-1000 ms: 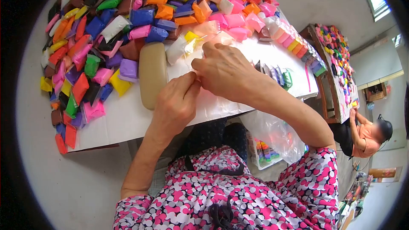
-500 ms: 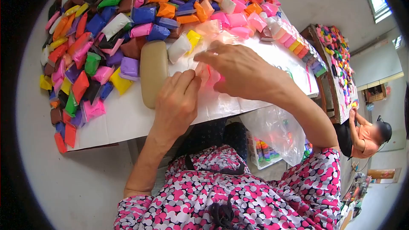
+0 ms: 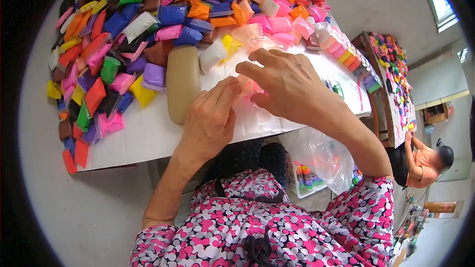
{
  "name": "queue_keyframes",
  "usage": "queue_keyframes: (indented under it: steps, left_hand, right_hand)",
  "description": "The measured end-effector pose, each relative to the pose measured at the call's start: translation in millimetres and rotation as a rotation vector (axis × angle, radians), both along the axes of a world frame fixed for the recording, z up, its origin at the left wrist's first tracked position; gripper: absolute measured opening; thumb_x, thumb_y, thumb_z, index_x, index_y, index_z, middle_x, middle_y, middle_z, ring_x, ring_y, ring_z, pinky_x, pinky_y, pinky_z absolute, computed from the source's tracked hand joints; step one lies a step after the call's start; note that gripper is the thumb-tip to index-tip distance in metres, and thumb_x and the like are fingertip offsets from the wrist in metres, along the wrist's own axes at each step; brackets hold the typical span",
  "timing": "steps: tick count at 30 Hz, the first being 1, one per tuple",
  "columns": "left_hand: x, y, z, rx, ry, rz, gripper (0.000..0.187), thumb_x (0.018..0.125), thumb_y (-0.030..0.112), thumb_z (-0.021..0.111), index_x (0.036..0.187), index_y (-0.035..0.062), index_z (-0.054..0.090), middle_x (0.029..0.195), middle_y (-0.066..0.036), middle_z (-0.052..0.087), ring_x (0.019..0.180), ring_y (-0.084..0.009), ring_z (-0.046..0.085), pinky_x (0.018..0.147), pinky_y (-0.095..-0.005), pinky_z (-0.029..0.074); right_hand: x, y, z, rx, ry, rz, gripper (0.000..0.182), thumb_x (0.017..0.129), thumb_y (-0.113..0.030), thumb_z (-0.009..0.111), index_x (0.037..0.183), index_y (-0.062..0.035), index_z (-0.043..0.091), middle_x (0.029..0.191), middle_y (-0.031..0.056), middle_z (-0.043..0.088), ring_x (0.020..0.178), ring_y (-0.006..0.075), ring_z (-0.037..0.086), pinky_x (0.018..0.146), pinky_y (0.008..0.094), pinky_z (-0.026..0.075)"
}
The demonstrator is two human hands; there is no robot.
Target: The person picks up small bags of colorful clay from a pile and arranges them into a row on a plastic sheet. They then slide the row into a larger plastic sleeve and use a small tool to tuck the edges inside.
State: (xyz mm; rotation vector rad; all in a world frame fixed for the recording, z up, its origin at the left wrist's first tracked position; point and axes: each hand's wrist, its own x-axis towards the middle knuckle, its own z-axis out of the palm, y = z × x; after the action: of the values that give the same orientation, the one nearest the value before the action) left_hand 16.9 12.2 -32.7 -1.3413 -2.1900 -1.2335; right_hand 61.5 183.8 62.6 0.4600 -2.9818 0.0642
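My left hand (image 3: pixel 210 116) is over the front of the table, beside a beige oblong case (image 3: pixel 183 85). Its fingers are pressed together at a clear plastic bag with pink pieces (image 3: pixel 249 90); what they pinch is hard to make out. My right hand (image 3: pixel 287 81) hovers over the other side of that bag, thumb and fingers spread apart. A white packet (image 3: pixel 213 55) and a yellow packet (image 3: pixel 230 45) lie just beyond my hands.
Many coloured packets (image 3: pixel 118 69) cover the far and left parts of the white table (image 3: pixel 133 147). A row of small packs (image 3: pixel 346 54) stands at right. Below the edge hang a plastic bag (image 3: pixel 321 155) and a white basket (image 3: pixel 302 183). Another person (image 3: pixel 423 160) sits at a second table.
My left hand has shifted slightly right and its fingers have straightened. My right hand has lifted a little and opened wider above the pink pieces. The view has shifted slightly.
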Motion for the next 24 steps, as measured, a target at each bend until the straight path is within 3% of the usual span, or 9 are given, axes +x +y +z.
queue_keyframes:
  steps: [3, 6, 9, 12, 16, 20, 24]
  left_hand:
    - [4, 1, -1, 0.123, 0.090, 0.066, 0.027, 0.078, -0.014, 0.054, 0.103, -0.0027, 0.057, 0.119, -0.022, 0.060, 0.100, -0.0375, 0.062, 0.083, -0.0406, 0.050]
    - [6, -3, 2, 0.262, -0.040, 0.142, 0.023, 0.079, -0.014, 0.055, 0.100, -0.0028, 0.058, 0.118, -0.022, 0.059, 0.100, -0.0375, 0.062, 0.083, -0.0394, 0.050]
    - [2, -5, 4, 0.195, 0.018, 0.160, 0.022, 0.079, -0.013, 0.057, 0.098, -0.0022, 0.058, 0.114, -0.020, 0.061, 0.097, -0.0354, 0.061, 0.083, -0.0384, 0.049]
    - [-2, -13, 5, 0.149, 0.097, 0.219, 0.021, 0.079, -0.013, 0.056, 0.097, -0.0018, 0.058, 0.109, -0.019, 0.062, 0.094, -0.0350, 0.061, 0.083, -0.0387, 0.049]
    - [-1, -19, 5, 0.132, 0.061, 0.235, 0.021, 0.079, -0.012, 0.057, 0.096, -0.0013, 0.059, 0.105, -0.018, 0.062, 0.095, -0.0350, 0.060, 0.083, -0.0394, 0.049]
    - [0, -17, -6, 0.126, 0.054, 0.258, 0.021, 0.077, -0.012, 0.057, 0.095, -0.0011, 0.059, 0.105, -0.017, 0.061, 0.097, -0.0354, 0.058, 0.083, -0.0407, 0.048]
    - [2, -14, -9, 0.128, 0.091, 0.247, 0.022, 0.075, -0.012, 0.057, 0.094, -0.0011, 0.059, 0.106, -0.017, 0.060, 0.096, -0.0361, 0.057, 0.081, -0.0422, 0.047]
  right_hand:
    - [-4, 0, -16, 0.013, 0.231, 0.145, 0.015, 0.076, -0.010, 0.067, 0.089, -0.0028, 0.065, 0.091, 0.0156, 0.062, 0.082, 0.0322, 0.067, 0.065, 0.0431, 0.052]
    - [-6, 0, -15, -0.027, 0.196, 0.166, 0.012, 0.077, -0.010, 0.065, 0.087, -0.0044, 0.067, 0.088, 0.0148, 0.063, 0.080, 0.0313, 0.067, 0.063, 0.0408, 0.053]
    - [-7, 0, -2, -0.089, 0.217, 0.171, 0.014, 0.076, -0.012, 0.065, 0.088, -0.0055, 0.067, 0.086, 0.0127, 0.064, 0.079, 0.0301, 0.067, 0.064, 0.0413, 0.052]
    - [-21, 2, 13, -0.209, 0.433, 0.147, 0.013, 0.076, -0.014, 0.065, 0.087, -0.0069, 0.067, 0.083, 0.0101, 0.066, 0.076, 0.0293, 0.066, 0.063, 0.0420, 0.051]
    - [-57, 1, 40, -0.120, 0.463, 0.060, 0.010, 0.073, -0.016, 0.065, 0.075, -0.0053, 0.066, 0.077, 0.0106, 0.067, 0.072, 0.0326, 0.064, 0.064, 0.0457, 0.049]
    - [-98, -3, 31, 0.002, 0.203, -0.012, 0.018, 0.071, -0.021, 0.069, 0.083, -0.0073, 0.071, 0.085, 0.0143, 0.070, 0.082, 0.0330, 0.068, 0.073, 0.0441, 0.052]
    - [-108, -24, 33, 0.180, -0.143, -0.050, 0.032, 0.066, -0.028, 0.079, 0.090, -0.0088, 0.072, 0.089, 0.0106, 0.071, 0.087, 0.0305, 0.067, 0.072, 0.0431, 0.049]
